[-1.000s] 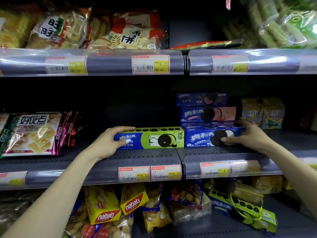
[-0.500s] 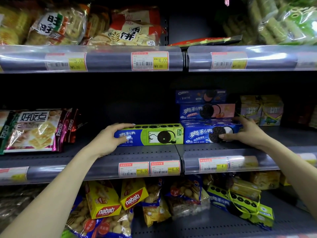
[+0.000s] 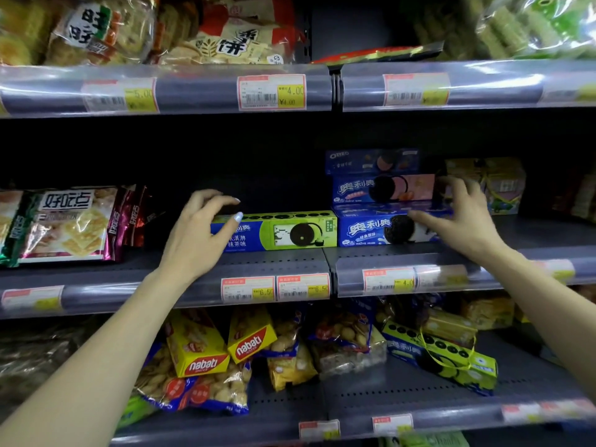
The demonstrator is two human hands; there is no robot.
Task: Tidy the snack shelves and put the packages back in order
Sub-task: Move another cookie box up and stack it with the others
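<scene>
**Hands lift off the aligned boxes**

Grey perforated metal shelf (image 3: 290,262), price tags along its front lip. A moment ago the left hand (image 3: 196,240) gripped the green box (image 3: 283,232) and the right hand (image 3: 464,221) pressed the blue box (image 3: 387,229); now both are loosening, fingers spread and relaxed, thumbs just touching. The boxes sit end to end, so this row looks finished. They are rigid glossy cardboard; the cracker bag (image 3: 64,224) is crinkly foil.
</scene>
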